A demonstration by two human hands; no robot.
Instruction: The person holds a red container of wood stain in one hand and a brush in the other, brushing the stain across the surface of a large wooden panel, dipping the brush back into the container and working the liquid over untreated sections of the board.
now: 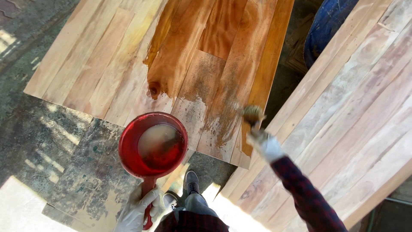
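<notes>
Brush (253, 115): I see it at the near right edge of the wood panel (171, 56), bristles on the board — right where the wet brown part ends.
Right hand (267, 145): gloved, fingers closed tight round the brush handle, just off the panel's near right corner.
Red scoop (153, 145): held level so the cloudy liquid stays in — it sits at the panel's near edge.
Left hand (137, 210): gloved, fingers wrapped round the scoop's handle.
Second panel (352, 129): dry, right of the first.
</notes>
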